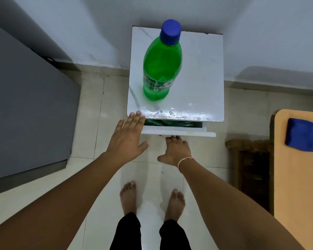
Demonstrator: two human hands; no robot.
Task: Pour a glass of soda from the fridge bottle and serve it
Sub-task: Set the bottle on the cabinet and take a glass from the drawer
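A green soda bottle [160,69] with a blue cap stands upright on a small white table [199,73]. Below the tabletop a white drawer [181,133] is slightly pulled out, with something green showing inside. My right hand [175,150] has its fingers curled under the drawer's front edge at the handle. My left hand [129,136] is spread flat, its fingertips touching the table's near left corner. No glass is in view.
A grey fridge [25,109] stands to the left. At the right are a tan wooden surface [296,177] with a blue cloth [304,135] on it and a dark wooden piece [249,168]. My bare feet [152,199] stand on the pale tiled floor.
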